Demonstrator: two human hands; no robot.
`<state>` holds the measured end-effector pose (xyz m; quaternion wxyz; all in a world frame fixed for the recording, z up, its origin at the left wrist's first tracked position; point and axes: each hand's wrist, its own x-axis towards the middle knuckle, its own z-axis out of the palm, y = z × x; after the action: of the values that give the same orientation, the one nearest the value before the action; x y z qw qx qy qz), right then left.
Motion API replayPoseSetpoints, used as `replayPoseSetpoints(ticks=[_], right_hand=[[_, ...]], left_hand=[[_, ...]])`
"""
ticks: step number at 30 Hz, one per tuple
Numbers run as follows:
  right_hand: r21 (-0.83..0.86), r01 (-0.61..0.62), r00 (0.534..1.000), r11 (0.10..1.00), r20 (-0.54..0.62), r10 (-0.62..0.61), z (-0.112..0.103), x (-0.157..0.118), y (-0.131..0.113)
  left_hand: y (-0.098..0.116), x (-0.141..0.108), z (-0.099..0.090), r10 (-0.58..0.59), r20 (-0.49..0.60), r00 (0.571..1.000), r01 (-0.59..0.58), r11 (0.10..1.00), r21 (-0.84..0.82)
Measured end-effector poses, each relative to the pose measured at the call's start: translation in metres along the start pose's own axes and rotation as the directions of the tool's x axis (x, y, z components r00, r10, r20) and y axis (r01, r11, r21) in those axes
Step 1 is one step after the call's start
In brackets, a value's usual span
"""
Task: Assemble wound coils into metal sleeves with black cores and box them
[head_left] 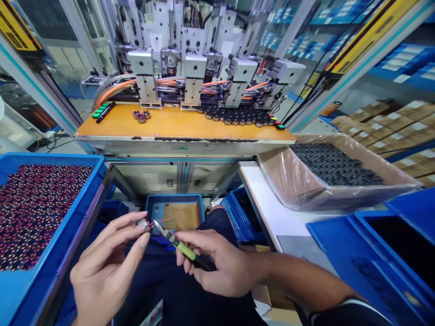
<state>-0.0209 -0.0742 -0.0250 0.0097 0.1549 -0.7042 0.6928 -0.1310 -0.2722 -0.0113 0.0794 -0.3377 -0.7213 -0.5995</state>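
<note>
I see the left hand (108,267) pinching a small coil (143,223), perhaps wire-wound; the right hand (217,265) grips green-handled cutters (176,244), tips touching the coil's red leads (163,219).

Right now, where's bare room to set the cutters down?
Bare: orange benchtop between the small coil cluster and the black coil row; white tabletop before the bagged carton. Crowded: left blue bin, full.
</note>
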Motion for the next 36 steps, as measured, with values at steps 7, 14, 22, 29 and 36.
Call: replayPoseSetpoints(ticks=[7, 14, 22, 29, 36], right_hand=[[-0.066, -0.103, 0.994, 0.992, -0.027, 0.102, 0.0, 0.004, -0.009], [0.046, -0.272, 0.957, 0.961, -0.094, 0.275, -0.005, 0.002, -0.01], [-0.015, -0.092, 0.992, 0.996, -0.091, 0.091, -0.006, -0.021, -0.004], [-0.021, -0.108, 0.994, 0.994, -0.015, 0.108, -0.004, -0.016, -0.017], [0.053, -0.173, 0.985, 0.983, 0.027, 0.172, 0.001, -0.011, -0.018]], left_hand=[[-0.002, 0.0, 0.002, -0.019, -0.001, 1.0, 0.019, 1.0, 0.004], [-0.01, 0.005, 0.002, 0.099, 0.069, 0.993, -0.098, 0.995, -0.018], [-0.018, 0.002, 0.002, 0.111, 0.007, 0.994, -0.108, 0.978, -0.18], [-0.018, -0.004, 0.003, 0.104, -0.013, 0.994, -0.105, 0.978, -0.179], [-0.014, -0.005, 0.001, 0.086, 0.015, 0.996, -0.082, 0.98, -0.182]])
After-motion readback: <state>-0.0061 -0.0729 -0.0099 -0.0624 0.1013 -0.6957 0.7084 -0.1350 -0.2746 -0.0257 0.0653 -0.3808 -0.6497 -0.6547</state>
